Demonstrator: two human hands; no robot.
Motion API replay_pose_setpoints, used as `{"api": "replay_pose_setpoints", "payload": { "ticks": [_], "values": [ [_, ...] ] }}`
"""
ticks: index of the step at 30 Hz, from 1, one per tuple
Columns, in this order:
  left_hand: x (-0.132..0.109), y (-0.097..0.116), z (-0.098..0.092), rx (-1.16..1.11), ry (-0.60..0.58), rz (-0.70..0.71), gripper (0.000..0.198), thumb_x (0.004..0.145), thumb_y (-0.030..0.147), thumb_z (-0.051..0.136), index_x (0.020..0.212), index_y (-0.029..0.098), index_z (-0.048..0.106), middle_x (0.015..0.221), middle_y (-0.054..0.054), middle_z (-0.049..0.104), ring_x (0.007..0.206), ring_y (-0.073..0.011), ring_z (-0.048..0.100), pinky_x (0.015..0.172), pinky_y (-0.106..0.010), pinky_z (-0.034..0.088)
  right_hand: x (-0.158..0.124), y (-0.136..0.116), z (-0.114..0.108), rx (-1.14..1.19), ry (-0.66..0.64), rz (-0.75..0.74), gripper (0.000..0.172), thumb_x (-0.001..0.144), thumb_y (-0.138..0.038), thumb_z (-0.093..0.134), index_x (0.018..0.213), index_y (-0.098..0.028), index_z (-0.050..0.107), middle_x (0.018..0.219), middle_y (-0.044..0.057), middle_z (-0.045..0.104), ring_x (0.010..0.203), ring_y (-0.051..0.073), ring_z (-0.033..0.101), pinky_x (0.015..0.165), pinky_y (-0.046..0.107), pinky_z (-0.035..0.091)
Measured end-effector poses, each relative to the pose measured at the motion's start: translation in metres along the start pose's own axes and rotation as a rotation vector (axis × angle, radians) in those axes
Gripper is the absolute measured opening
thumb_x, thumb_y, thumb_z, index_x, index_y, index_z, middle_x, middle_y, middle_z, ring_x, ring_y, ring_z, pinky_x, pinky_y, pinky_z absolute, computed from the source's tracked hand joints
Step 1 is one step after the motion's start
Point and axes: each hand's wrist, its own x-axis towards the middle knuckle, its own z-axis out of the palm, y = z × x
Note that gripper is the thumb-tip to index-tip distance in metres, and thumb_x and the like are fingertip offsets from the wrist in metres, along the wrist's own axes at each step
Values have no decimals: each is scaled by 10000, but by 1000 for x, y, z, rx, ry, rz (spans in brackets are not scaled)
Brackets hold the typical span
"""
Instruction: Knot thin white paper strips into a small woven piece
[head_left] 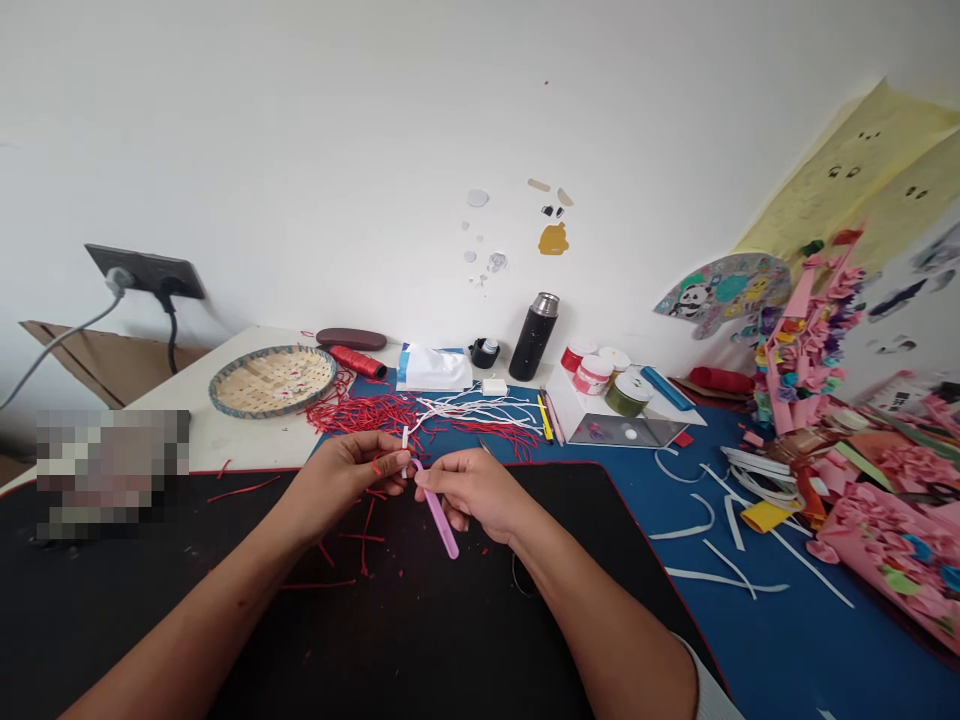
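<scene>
Pink stick point(439, 522) in right hand point(472, 490), tip down-right

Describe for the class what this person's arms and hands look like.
The left hand and the right hand are bare, without gloves, and both forearms are uncovered. A pale sleeve shows only near the right elbow, at the picture's edge.

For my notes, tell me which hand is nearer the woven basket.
Left. The left hand is below and to the right of the woven basket in view. The right hand lies farther right, beyond the left hand.
</scene>
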Motion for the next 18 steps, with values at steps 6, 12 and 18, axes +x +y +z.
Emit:
{"api": "replay_pose_setpoints", "payload": {
  "ticks": [6,12,18],
  "values": [
    [2,0,-1,18,-20,7,337,649,484,930,709,191,775,675,-30,742,630,-172,664,629,-257,542,3,5,0,24,-47,-12,394,812,-523,798,793,-135,734,374,-99,396,336,83,422,383,205,363],
    [4,-9,-2,-70,-13,-2,303,660,446,933,706,189,780,641,-29,729,592,-165,656,608,-256,542,2,6,-1,-55,-142,-119,470,953,-578,628,837,-133,725,456,-36,543,433,118,587,455,210,410],
    [9,-15,-5,-240,94,-80,377,562,452,994,691,158,797,666,-50,741,567,-123,632,545,-194,510,-2,2,4,-327,47,-258,279,1017,-384,566,898,-171,701,685,2,670,571,121,660,486,198,448]
  ]
}}
